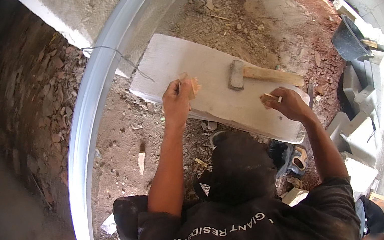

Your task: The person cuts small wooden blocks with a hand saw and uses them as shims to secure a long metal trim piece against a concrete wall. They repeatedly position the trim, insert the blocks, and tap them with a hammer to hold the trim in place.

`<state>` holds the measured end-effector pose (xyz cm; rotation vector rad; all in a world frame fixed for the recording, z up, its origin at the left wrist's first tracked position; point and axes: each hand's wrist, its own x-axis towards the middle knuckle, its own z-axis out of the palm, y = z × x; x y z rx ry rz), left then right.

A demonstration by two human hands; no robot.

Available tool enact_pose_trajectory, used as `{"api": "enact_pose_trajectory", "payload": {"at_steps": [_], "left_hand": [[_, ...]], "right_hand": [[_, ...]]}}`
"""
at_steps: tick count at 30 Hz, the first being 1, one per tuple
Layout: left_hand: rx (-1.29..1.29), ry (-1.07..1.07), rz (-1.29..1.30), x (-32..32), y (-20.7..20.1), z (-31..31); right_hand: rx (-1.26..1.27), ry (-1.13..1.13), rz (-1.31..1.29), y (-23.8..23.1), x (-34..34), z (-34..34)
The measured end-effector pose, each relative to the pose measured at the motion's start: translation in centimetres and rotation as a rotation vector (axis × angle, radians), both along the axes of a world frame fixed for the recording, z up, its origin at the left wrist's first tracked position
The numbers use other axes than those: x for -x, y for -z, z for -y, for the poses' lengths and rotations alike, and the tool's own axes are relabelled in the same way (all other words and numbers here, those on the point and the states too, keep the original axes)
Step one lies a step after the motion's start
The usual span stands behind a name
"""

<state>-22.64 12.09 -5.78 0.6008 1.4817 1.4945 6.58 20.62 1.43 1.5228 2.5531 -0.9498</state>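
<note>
My left hand [177,100] is closed around several thin, splintered wood pieces [194,88], above the left part of a long white block [206,94]. Over the block's right end, my right hand [288,103] pinches a small wood piece [272,97] between thumb and fingers. Between my hands, toward the block's far edge, lies a hammer [237,75] with a dull steel head and a pale wooden handle [274,76] pointing right. Fingers partly hide both held pieces.
A pale metal post [88,118] curves along the left, with thin wire [132,64] sticking out. Rubble and a loose wood sliver [140,163] lie on the ground. At right are a dark bucket [348,40], stacked white blocks [363,115] and another person [374,218].
</note>
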Motion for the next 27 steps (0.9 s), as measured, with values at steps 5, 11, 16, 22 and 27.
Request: {"api": "enact_pose_trajectory", "payload": {"at_steps": [5, 11, 16, 22, 27], "left_hand": [[0.008, -0.002, -0.152, 1.5, -0.1, -0.1], [0.012, -0.110, 0.010, 3.5, -0.8, 1.1], [-0.019, -0.108, 0.073, 4.0, 0.2, 1.0], [-0.001, -0.112, 0.070, 3.4, 0.5, -0.3], [-0.035, -0.139, 0.011, 2.2, 2.4, 1.1]], "right_hand": [[0.103, -0.105, -0.241, 1.3, 9.5, -1.7], [0.308, -0.159, -0.213, 2.4, 16.4, -3.4], [-0.014, 0.038, -0.268, 2.4, 11.7, -5.2], [-0.289, -0.065, 0.065, 3.1, 2.9, -5.3], [-0.294, -0.150, 0.159, 2.4, 2.9, -5.7]]}}
